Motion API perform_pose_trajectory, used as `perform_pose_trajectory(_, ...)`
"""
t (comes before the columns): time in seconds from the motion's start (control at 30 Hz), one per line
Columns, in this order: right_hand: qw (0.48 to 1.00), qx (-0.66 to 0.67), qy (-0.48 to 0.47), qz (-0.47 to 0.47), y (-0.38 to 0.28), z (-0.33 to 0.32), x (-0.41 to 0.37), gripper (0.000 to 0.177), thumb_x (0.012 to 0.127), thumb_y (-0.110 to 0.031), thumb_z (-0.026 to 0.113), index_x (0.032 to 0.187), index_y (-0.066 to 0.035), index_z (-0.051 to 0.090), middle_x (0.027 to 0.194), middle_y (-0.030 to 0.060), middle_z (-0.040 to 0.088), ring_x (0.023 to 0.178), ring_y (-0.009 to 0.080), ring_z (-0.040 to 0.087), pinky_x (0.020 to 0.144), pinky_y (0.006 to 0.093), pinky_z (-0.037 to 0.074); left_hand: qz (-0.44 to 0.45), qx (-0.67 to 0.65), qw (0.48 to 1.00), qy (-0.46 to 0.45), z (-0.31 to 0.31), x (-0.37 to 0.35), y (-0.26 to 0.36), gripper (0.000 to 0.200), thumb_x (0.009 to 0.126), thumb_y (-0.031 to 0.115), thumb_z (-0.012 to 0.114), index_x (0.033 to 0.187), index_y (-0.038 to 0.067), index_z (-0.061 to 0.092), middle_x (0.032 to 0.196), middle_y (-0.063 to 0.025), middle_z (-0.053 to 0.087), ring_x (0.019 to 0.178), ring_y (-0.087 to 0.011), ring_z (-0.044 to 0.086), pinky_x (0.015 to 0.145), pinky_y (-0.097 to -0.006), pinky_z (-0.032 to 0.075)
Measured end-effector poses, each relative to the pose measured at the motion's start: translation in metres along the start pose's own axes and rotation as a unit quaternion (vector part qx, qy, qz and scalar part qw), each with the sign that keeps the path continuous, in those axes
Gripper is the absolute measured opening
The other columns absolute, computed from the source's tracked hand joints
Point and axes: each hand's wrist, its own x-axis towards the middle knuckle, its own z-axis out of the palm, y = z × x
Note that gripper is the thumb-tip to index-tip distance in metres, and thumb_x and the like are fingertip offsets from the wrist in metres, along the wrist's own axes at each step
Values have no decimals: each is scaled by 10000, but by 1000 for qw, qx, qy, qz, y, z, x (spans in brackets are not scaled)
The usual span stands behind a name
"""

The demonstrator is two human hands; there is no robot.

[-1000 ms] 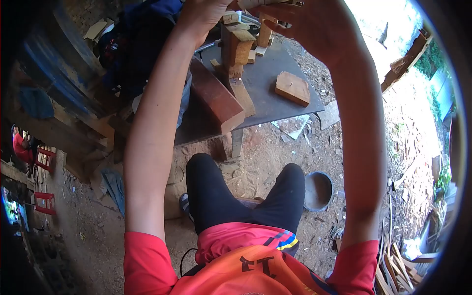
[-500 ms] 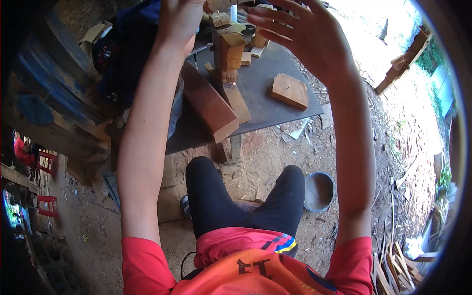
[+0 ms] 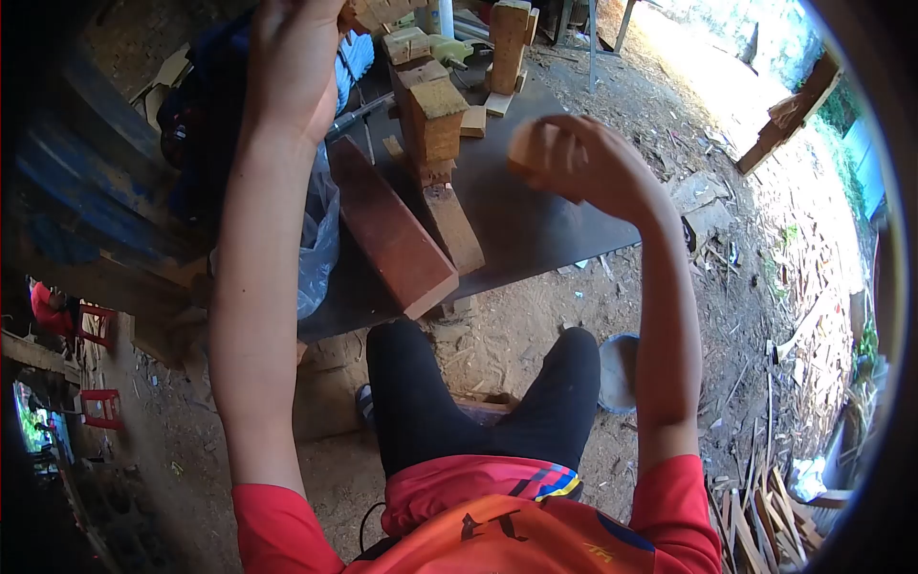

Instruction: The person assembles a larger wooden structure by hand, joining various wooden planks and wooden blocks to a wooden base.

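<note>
Through the head camera I see the right hand (image 3: 585, 158) curled around a motion-blurred block (image 3: 522, 146), over the table (image 3: 521, 230). The left hand (image 3: 292, 72) is beside some carved wood (image 3: 378, 12); the top edge cuts its fingers off, so I cannot tell its grip. Between the hands stands a post (image 3: 438, 120); a red beam (image 3: 394, 230) lies to the right hand's lower left.

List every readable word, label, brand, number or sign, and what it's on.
Nothing reads with certainty.
Shirt, chest: large dark characters, distorted by folds; one looks like "T", the other is unclear.
Shirt, small yellow marking: too small to read.
Wood piece in the right hand: blurred, no text made out.
Reddish-brown block on the table: no lettering visible.
</note>
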Motion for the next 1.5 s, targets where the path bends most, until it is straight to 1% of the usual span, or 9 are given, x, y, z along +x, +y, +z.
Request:
perform_pose_trajectory(0.07, 996, 55, 50, -50, -7, 13, 28, 680, 771, -559, 842, 1240, -81, 721, 880, 178, 759, 809, 366, 755, 791, 464, 601, -5, 7, 1000, 13, 1, 2, -3, 569, 943, 303, 801, 1418, 71, 591, 1388, -73, 626, 1320, -209, 564, 1113, -373, 438)
perform_pose_trajectory(0.27, 966, -27, 147, -212, -14, 65, 108, 569, 853, -345, 816, 1321, -51, 681, 1200, 193, 722, 1120, 371, 700, 951, 465, 557, -17, -14, 1000, -22, -11, 8, -13, 621, 953, 308, 790, 1463, 64, 532, 1398, -83, 605, 1331, -218, 548, 1112, -372, 436)
perform_pose_trajectory(0.4, 970, 66, 155, -175, -23, 35, 88, 517, 894, -276, 813, 1342, -64, 664, 1218, 143, 708, 1128, 293, 697, 951, 415, 558, -8, -19, 999, -25, -15, 9, -12, 653, 950, 323, 792, 1475, 56, 512, 1383, -92, 603, 1338, -218, 539, 1110, -373, 437)
perform_pose_trajectory(0.5, 897, 198, 364, -153, 11, 27, 113, 608, 831, -458, 837, 1271, -70, 681, 1148, 187, 732, 1109, 359, 711, 938, 446, 555, -7, 6, 1000, 23, 3, 2, -2, 679, 943, 339, 800, 1479, 48, 502, 1369, -93, 606, 1332, -213, 544, 1106, -371, 442)
perform_pose_trajectory(0.57, 901, 130, 397, -117, 37, 18, 135, 752, 876, -444, 844, 1446, -51, 551, 1254, 149, 682, 1143, 278, 683, 944, 427, 557, -13, 7, 1000, 17, 1, 1, 1, 686, 940, 344, 804, 1478, 47, 499, 1364, -91, 607, 1323, -210, 552, 1103, -369, 446)
perform_pose_trajectory(0.7, 938, 130, 316, -63, 46, 16, 169, 952, 831, -537, 863, 1469, 27, 438, 1447, 247, 573, 1303, 309, 615, 1007, 438, 533, -12, -14, 998, -59, -19, 5, 0, 690, 935, 361, 806, 1473, 55, 502, 1360, -84, 609, 1307, -205, 567, 1099, -375, 457)
perform_pose_trajectory(0.93, 944, 143, 290, -71, 53, 33, 202, 730, 878, -354, 848, 1412, 20, 519, 1161, 150, 767, 1114, 232, 725, 977, 352, 542, -39, 15, 996, -74, -6, -1, 15, 694, 937, 418, 790, 1454, 43, 518, 1355, -118, 603, 1313, -251, 560, 1128, -433, 436)
perform_pose_trajectory(1.0, 943, 140, 300, -28, 36, 20, 183, 570, 880, -290, 813, 1346, -30, 612, 1185, 148, 756, 1106, 242, 728, 948, 334, 552, -40, 22, 996, -80, -5, 0, 14, 681, 938, 422, 786, 1441, 38, 532, 1330, -122, 616, 1299, -257, 568, 1132, -441, 435)
perform_pose_trajectory(1.5, 887, 386, 231, -102, 8, -20, 61, 658, 898, -236, 827, 1401, 59, 522, 1192, 211, 719, 1059, 237, 730, 925, 358, 576, -55, 53, 996, -54, 1, -4, -4, 598, 934, 373, 805, 1383, 51, 577, 1263, -106, 651, 1226, -226, 615, 1095, -422, 487)
